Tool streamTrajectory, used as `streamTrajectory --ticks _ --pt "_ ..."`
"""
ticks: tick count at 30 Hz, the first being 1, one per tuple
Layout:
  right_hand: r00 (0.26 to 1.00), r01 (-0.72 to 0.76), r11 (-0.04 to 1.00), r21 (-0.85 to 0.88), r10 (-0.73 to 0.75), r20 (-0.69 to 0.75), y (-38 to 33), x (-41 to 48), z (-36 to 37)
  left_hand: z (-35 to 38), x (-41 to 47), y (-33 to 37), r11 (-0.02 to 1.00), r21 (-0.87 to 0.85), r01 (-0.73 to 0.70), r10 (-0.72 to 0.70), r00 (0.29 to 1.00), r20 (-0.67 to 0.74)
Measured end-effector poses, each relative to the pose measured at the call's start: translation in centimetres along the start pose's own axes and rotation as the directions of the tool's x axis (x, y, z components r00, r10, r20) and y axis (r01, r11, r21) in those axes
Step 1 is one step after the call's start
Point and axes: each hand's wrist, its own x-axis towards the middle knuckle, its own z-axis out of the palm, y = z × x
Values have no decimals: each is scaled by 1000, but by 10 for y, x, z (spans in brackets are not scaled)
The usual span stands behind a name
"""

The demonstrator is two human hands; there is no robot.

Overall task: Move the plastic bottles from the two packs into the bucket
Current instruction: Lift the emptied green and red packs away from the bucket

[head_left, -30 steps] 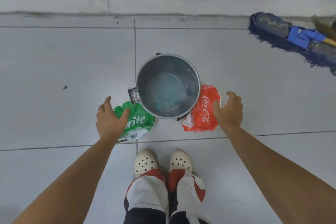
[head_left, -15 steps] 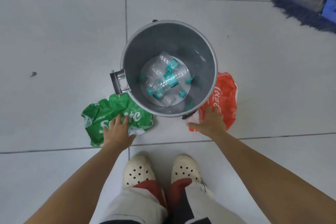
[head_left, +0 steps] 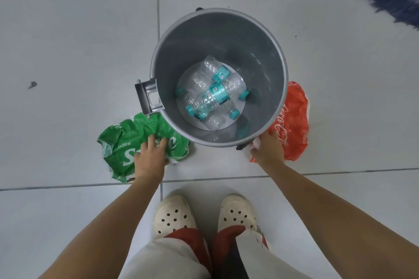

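Left hand (head_left: 150, 157) presses fingers into the crumpled green pack (head_left: 136, 142); right hand (head_left: 268, 149) grips the red pack (head_left: 292, 124) at its near edge. Between them, centre frame, clear bottles (head_left: 210, 95) lie heaped in the grey bucket (head_left: 267, 56).

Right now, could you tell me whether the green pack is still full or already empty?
Apparently empty: the green pack lies flat and crumpled under the left hand, no bottles showing.

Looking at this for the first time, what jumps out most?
A grey bucket stands in the middle of the tiled floor, with clear plastic bottles with teal caps lying at its bottom. Beside it lie two crumpled packs, a green pack under the left hand and a red pack under the right hand.
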Motion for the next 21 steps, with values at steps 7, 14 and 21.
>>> streamTrajectory --ticks 7,14,21 --pt "996 -35 991 132 46 -82 3 -22 -44 -37 -23 -16 962 -272 -4 -10 999 -50" --pt "988 -33 994 102 48 -146 1 -78 -138 -144 -73 -36 992 -108 70 -83 989 -125" --pt "975 -9 1000 -23 4 -221 7 -137 -243 -260 -131 -45 962 255 94 -55 987 -154"
